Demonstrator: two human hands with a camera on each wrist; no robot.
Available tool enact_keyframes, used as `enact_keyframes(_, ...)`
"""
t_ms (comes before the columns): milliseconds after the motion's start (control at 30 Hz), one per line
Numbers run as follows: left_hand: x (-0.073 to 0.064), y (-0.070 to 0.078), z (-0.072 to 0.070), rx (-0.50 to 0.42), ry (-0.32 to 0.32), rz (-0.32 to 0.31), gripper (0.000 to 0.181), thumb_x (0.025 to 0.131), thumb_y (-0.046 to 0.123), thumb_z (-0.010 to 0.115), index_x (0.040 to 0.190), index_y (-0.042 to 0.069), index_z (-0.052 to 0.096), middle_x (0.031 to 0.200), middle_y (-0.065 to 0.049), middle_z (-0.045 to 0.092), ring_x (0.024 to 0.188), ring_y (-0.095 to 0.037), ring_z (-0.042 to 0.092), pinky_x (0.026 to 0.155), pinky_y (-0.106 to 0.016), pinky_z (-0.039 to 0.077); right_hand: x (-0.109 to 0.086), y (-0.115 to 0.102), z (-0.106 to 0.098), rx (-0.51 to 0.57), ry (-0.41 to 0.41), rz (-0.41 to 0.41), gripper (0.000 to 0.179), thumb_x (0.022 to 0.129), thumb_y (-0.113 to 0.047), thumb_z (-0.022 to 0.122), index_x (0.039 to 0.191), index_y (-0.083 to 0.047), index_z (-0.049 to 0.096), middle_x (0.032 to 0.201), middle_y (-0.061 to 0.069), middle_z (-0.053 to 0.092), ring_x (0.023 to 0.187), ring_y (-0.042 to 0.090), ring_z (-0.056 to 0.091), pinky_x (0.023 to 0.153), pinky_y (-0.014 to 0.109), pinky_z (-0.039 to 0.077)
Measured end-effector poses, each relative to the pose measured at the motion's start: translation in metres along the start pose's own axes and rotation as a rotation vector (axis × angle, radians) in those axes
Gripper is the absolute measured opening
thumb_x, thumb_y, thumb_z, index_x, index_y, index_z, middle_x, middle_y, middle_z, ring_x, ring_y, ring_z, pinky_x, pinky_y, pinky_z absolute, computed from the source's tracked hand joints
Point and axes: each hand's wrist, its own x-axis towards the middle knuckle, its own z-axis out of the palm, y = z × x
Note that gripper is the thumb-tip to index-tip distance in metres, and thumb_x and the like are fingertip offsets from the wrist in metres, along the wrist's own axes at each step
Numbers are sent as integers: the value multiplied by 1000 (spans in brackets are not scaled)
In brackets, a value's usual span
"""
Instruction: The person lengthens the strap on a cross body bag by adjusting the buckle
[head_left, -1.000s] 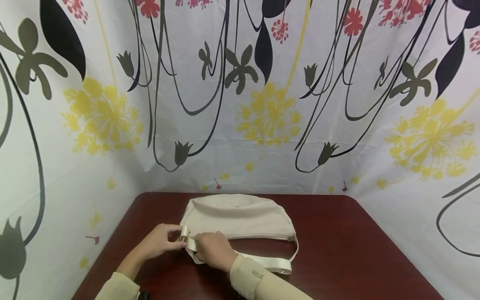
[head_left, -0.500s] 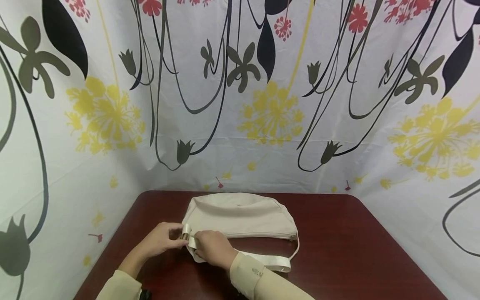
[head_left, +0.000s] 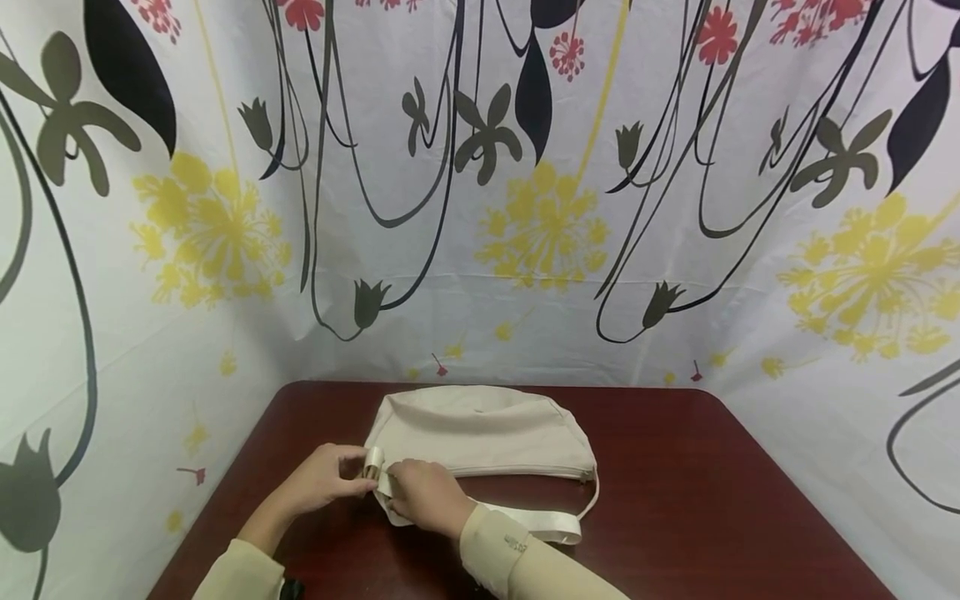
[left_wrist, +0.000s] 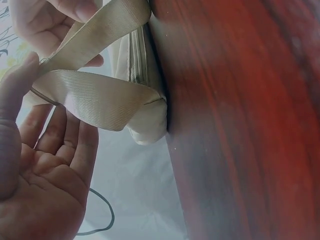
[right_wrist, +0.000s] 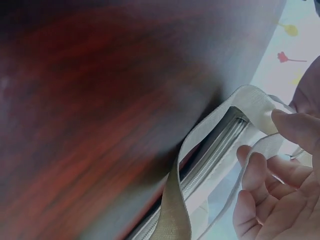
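Little has moved since the earlier frame — the hands sit slightly closer together. At left, the left hand [head_left: 322, 482] pinches the strap [left_wrist: 102, 97] at its metal fitting [head_left: 371, 472]; just beside it, the right hand [head_left: 433, 497] pinches the strap too. The bag [head_left: 480, 437] lies beyond them on the table [head_left: 675, 483]. Best, I'd judge: steady the fitting, keep the strap flat — untwisted — and ease it gradually.
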Motion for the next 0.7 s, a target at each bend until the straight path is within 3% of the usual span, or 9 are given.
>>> enact_keyframes(200,0,4,-2,-52,-7,-29,35,89,19,80,116,-2,69,92,-4,73,76,-16,69,65,-27,53,-5,0,-2,-104,19,-2,41,83,-36,84,115,-14,70,87,-5,57,65,5,49,55,23,42)
enact_keyframes(367,0,4,-2,-68,-9,-32,37,90,18,79,117,-5,68,95,-5,74,79,-22,71,66,-28,55,-5,2,-2,-106,21,14,40,82,-37,85,111,-14,70,84,-5,56,63,6,49,54,23,42)
enact_keyframes(700,1,2,-3,-63,12,-18,40,90,18,79,119,-7,67,99,-6,74,80,-20,71,67,-28,55,-2,5,0,-68,18,21,31,84,-35,84,103,-15,73,79,-8,51,63,3,45,56,20,41)
